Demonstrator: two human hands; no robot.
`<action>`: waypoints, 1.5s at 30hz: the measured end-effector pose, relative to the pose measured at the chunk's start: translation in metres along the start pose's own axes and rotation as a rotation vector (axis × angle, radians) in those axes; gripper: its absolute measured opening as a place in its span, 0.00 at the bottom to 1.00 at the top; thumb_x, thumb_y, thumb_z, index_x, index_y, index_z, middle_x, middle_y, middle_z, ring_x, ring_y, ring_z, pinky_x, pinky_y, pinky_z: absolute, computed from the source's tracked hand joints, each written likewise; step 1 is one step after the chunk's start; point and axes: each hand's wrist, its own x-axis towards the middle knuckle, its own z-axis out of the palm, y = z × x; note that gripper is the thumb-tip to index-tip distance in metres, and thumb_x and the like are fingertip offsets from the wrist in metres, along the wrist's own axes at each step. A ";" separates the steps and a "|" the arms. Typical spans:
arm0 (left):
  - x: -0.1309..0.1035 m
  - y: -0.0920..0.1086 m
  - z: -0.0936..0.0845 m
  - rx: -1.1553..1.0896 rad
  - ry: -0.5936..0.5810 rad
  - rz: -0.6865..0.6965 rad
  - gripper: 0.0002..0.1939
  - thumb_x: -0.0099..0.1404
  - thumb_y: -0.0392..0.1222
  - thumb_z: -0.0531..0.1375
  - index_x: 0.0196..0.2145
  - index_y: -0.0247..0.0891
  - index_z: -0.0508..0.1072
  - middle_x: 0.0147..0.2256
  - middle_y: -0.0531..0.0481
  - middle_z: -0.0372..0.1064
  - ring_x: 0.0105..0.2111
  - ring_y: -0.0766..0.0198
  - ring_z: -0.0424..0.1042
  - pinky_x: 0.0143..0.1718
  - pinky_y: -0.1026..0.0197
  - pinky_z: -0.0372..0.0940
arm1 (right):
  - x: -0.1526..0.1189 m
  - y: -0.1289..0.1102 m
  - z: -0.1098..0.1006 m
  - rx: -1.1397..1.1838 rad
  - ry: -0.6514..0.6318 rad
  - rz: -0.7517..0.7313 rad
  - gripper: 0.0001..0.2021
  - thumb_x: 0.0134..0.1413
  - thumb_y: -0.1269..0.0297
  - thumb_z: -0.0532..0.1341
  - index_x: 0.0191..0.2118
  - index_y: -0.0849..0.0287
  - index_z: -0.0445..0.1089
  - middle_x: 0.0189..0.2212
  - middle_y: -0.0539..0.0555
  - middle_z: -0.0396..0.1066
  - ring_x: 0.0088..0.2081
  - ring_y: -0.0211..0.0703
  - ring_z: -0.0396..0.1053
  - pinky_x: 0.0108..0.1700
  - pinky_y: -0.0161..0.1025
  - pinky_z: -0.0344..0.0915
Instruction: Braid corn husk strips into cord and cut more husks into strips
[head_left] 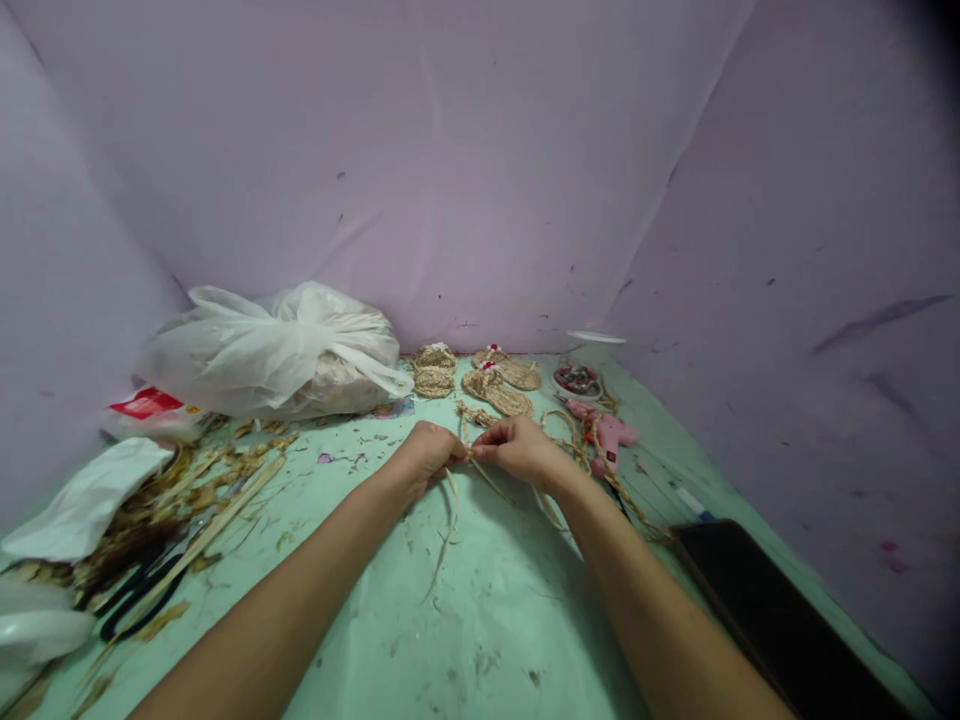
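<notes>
Straw-coloured plant-fibre strands (pixel 448 530) run through both hands at the middle of the green surface. My left hand (pixel 429 455) is closed, pinching them at its fingertips. Close beside it, my right hand (pixel 519 450) pinches the same strands with thumb and forefinger. One loose end hangs down below the left hand, and another slants under the right. A thicker piece of braid (pixel 477 414) lies just beyond the fingertips. Behind the hands are small woven slippers (pixel 501 393) with red-and-white trim, and another woven pair (pixel 434 372) to their left. The exact pinch point is partly hidden by fingers.
A tied white plastic bag (pixel 292 345) stands back left. Dry fibre scraps (pixel 150 500) and black-handled scissors (pixel 142 605) lie left. At right are a pink glue gun (pixel 616 434), a braided cord (pixel 626 500), a small bowl (pixel 577 381) and a dark phone-like slab (pixel 780 610). Lilac walls enclose the surface.
</notes>
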 end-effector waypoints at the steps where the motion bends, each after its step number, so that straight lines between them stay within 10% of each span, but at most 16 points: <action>1: 0.000 0.000 0.000 0.000 0.001 -0.001 0.03 0.40 0.29 0.55 0.14 0.32 0.64 0.08 0.59 0.46 0.10 0.76 0.42 0.13 0.67 0.36 | 0.000 0.000 0.000 -0.002 -0.015 0.001 0.09 0.34 0.67 0.59 0.24 0.66 0.73 0.16 0.49 0.64 0.18 0.31 0.54 0.20 0.30 0.49; 16: 0.000 -0.001 0.003 0.002 -0.006 -0.017 0.09 0.37 0.28 0.52 0.11 0.36 0.53 0.08 0.60 0.41 0.10 0.77 0.40 0.14 0.66 0.34 | -0.020 -0.035 0.010 -0.351 0.167 0.034 0.05 0.33 0.67 0.58 0.16 0.61 0.69 0.12 0.53 0.60 0.21 0.38 0.59 0.21 0.34 0.46; 29: -0.003 -0.001 -0.009 -0.022 -0.180 0.005 0.09 0.40 0.33 0.54 0.12 0.36 0.54 0.09 0.61 0.41 0.10 0.78 0.39 0.13 0.68 0.32 | -0.022 -0.035 -0.007 0.172 -0.252 0.176 0.11 0.35 0.77 0.51 0.21 0.64 0.70 0.20 0.53 0.69 0.16 0.31 0.58 0.19 0.31 0.55; 45: 0.005 -0.001 -0.017 -0.035 -0.287 -0.004 0.06 0.39 0.36 0.56 0.15 0.35 0.59 0.11 0.61 0.42 0.11 0.79 0.37 0.14 0.68 0.30 | -0.004 -0.024 -0.004 0.299 0.053 0.206 0.05 0.37 0.77 0.55 0.23 0.63 0.66 0.17 0.50 0.64 0.20 0.33 0.60 0.23 0.29 0.55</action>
